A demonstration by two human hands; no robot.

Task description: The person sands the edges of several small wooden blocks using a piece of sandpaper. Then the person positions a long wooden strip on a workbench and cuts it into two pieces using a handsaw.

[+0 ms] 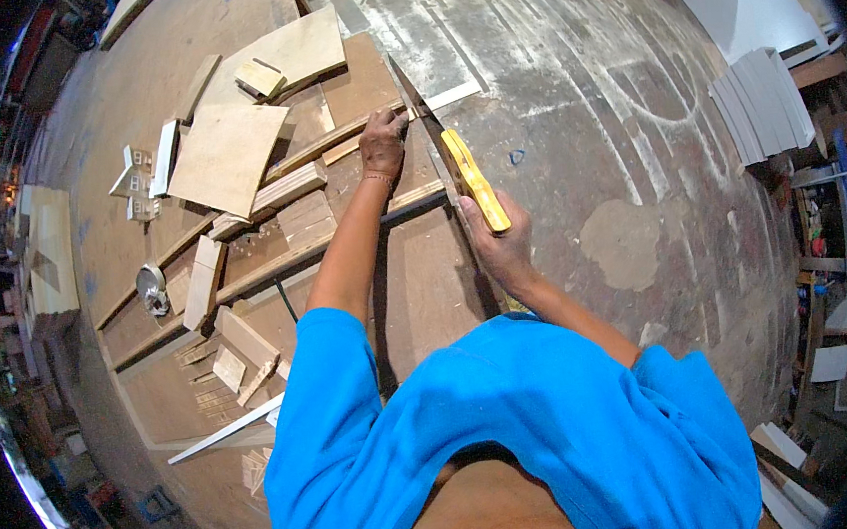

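My right hand [504,246] is wrapped round the yellow handle of a handsaw [470,173]. Its dark blade points away from me and slants to the left, close beside the end of a long wooden strip [326,144]. Near that end, my left hand [383,146] is closed on the strip, its fingers curled over the wood. Where exactly the blade's teeth meet the wood cannot be made out. A second long strip [284,263] runs nearer to me, under my left forearm. Short wood blocks [288,188] lie between the two strips.
Thin plywood sheets [221,159] lie on the brown board to the left. A tape roll [150,280] and wood offcuts [246,336] sit nearer. Beyond the blade is a white strip [456,94]. Grey stacked panels [757,107] stand on the stained floor at right.
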